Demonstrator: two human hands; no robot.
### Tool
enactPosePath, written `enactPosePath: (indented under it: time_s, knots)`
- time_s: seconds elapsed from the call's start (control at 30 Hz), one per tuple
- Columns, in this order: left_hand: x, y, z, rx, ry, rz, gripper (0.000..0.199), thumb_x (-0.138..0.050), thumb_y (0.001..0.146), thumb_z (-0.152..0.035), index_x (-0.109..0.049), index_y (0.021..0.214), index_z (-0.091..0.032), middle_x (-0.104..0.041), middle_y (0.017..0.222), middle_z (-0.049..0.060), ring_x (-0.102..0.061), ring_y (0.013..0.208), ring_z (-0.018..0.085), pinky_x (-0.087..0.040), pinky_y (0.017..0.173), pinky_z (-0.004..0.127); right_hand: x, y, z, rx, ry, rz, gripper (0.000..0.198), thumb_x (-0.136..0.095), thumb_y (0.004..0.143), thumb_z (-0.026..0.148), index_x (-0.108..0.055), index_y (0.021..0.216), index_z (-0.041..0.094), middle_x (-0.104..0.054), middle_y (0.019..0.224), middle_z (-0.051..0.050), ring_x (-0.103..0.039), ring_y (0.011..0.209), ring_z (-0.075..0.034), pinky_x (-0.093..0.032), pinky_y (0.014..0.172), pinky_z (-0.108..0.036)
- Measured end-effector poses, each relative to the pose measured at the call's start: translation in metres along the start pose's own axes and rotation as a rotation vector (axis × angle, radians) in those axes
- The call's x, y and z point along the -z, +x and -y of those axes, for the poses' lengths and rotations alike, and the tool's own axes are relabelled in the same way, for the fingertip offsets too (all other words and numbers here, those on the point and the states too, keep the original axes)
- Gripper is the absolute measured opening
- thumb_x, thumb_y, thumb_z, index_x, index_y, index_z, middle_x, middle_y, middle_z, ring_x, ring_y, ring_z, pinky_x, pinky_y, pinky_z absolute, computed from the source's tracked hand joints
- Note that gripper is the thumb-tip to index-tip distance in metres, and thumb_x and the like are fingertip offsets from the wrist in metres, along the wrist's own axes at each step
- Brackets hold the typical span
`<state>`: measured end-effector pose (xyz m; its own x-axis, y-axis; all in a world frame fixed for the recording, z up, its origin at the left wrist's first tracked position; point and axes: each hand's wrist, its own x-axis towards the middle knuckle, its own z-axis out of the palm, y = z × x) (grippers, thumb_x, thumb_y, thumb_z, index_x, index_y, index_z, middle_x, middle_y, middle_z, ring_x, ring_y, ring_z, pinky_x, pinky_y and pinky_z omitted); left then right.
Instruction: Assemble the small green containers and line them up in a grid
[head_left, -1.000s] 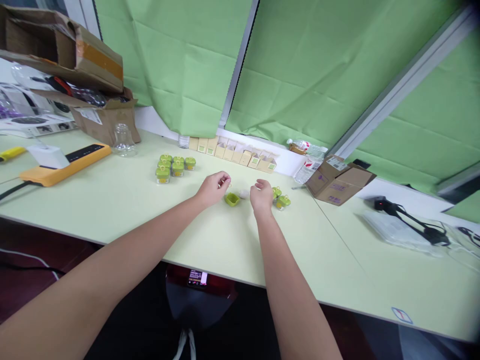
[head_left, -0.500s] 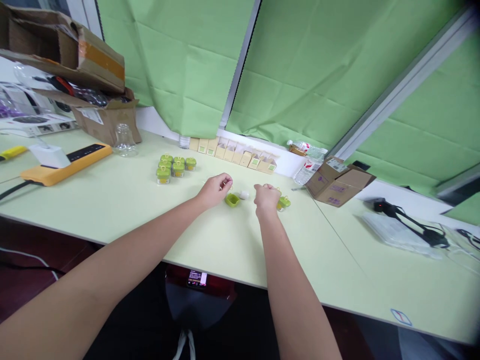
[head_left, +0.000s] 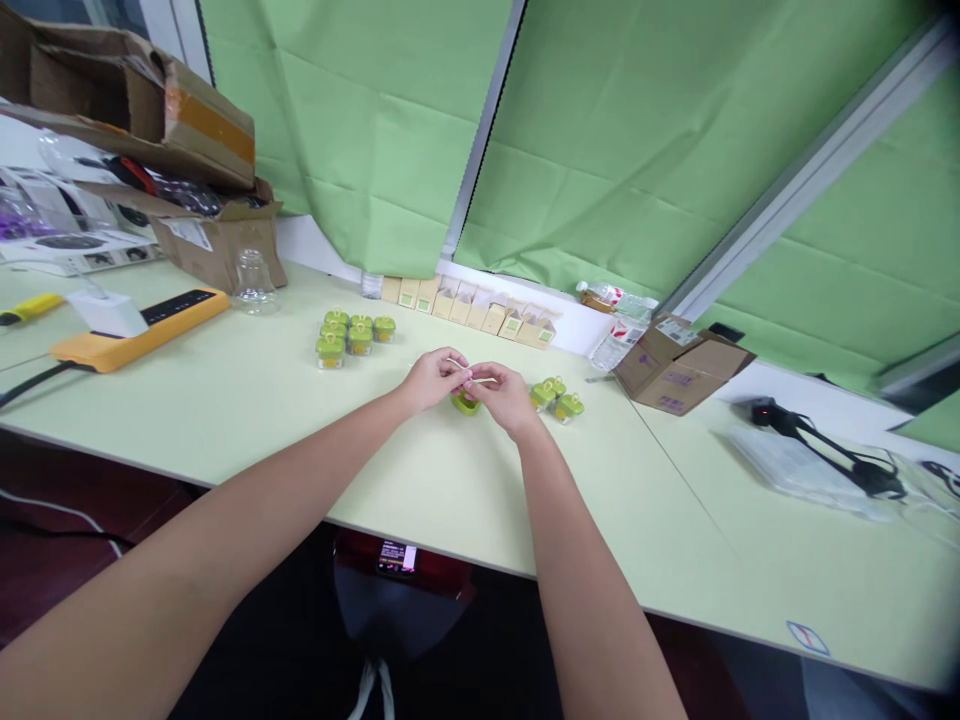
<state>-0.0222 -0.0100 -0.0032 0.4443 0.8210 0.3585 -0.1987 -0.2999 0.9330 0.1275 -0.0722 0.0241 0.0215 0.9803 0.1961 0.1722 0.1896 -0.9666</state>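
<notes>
My left hand (head_left: 437,380) and my right hand (head_left: 502,394) meet fingertip to fingertip over the middle of the table. Both are pinched closed; whatever lies between the fingers is too small and covered to name. Just below the fingertips a small green cup-like piece (head_left: 466,404) shows in part on the table. Right of my right hand stand several small clear containers with green lids (head_left: 568,405). A larger group of the same green-lidded containers (head_left: 330,348) stands to the left, beyond my left hand.
Small cardboard boxes (head_left: 478,308) line the wall at the back. An orange power strip (head_left: 142,328) and a clear glass vessel (head_left: 253,282) lie left. To the right are an open carton (head_left: 675,365), plastic bottles (head_left: 615,340) and a black headset (head_left: 825,450).
My right hand has moved left from beside the green-lidded containers to meet my left hand. The white object near the green piece is now hidden behind my hands.
</notes>
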Motion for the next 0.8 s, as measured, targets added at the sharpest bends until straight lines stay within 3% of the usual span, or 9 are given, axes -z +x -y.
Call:
enactPosePath:
  time_s: [0.13, 0.27, 0.4, 0.57, 0.7, 0.8]
  knots:
    - [-0.001, -0.001, -0.006, 0.002, 0.049, 0.016, 0.028, -0.071, 0.076, -0.035, -0.061, 0.094, -0.016, -0.068, 0.072, 0.003, -0.062, 0.06, 0.012, -0.052, 0.061, 0.028, 0.0, 0.001, -0.001, 0.0, -0.048, -0.04, 0.029, -0.075, 0.069, 0.035, -0.069, 0.091, 0.018, -0.069, 0.09, -0.004, -0.068, 0.07, -0.015, -0.059, 0.073, -0.032]
    - [-0.001, -0.001, -0.006, -0.006, 0.086, 0.013, 0.025, -0.068, 0.078, -0.034, -0.063, 0.093, -0.015, -0.069, 0.083, 0.006, -0.063, 0.067, 0.013, -0.054, 0.064, 0.028, 0.002, 0.004, -0.001, -0.018, -0.016, -0.109, 0.022, -0.073, 0.068, 0.033, -0.065, 0.082, 0.018, -0.066, 0.076, -0.001, -0.066, 0.065, -0.014, -0.059, 0.071, -0.032]
    - [0.001, -0.004, -0.004, -0.081, 0.311, -0.025, 0.022, -0.062, 0.081, -0.034, -0.064, 0.093, -0.017, -0.068, 0.088, 0.006, -0.063, 0.074, 0.015, -0.053, 0.067, 0.029, 0.008, 0.008, -0.005, -0.004, -0.073, -0.243, 0.023, -0.07, 0.068, 0.034, -0.06, 0.083, 0.019, -0.064, 0.069, 0.001, -0.062, 0.063, -0.014, -0.057, 0.061, -0.029]
    - [0.002, -0.014, -0.008, -0.204, 0.675, 0.167, 0.028, -0.064, 0.079, -0.042, -0.068, 0.097, -0.021, -0.066, 0.104, 0.008, -0.063, 0.087, 0.02, -0.051, 0.078, 0.033, 0.012, 0.009, -0.009, 0.023, -0.279, -0.403, 0.019, -0.066, 0.068, 0.032, -0.057, 0.078, 0.019, -0.066, 0.072, -0.001, -0.061, 0.06, -0.014, -0.051, 0.055, -0.026]
    - [0.0, -0.018, -0.006, -0.22, 0.755, 0.285, 0.029, -0.068, 0.074, -0.044, -0.07, 0.092, -0.021, -0.065, 0.102, 0.01, -0.061, 0.098, 0.025, -0.048, 0.087, 0.035, 0.011, 0.009, -0.011, 0.021, -0.29, -0.379, 0.019, -0.062, 0.069, 0.028, -0.058, 0.087, 0.021, -0.066, 0.073, 0.001, -0.064, 0.06, -0.014, -0.053, 0.059, -0.027]
    - [0.0, -0.017, -0.003, -0.203, 0.745, 0.292, 0.024, -0.069, 0.071, -0.036, -0.069, 0.09, -0.021, -0.067, 0.094, 0.009, -0.062, 0.093, 0.025, -0.048, 0.082, 0.034, 0.011, 0.009, -0.014, 0.037, -0.303, -0.307, 0.021, -0.061, 0.071, 0.028, -0.062, 0.091, 0.022, -0.066, 0.075, 0.002, -0.065, 0.062, -0.014, -0.054, 0.062, -0.027]
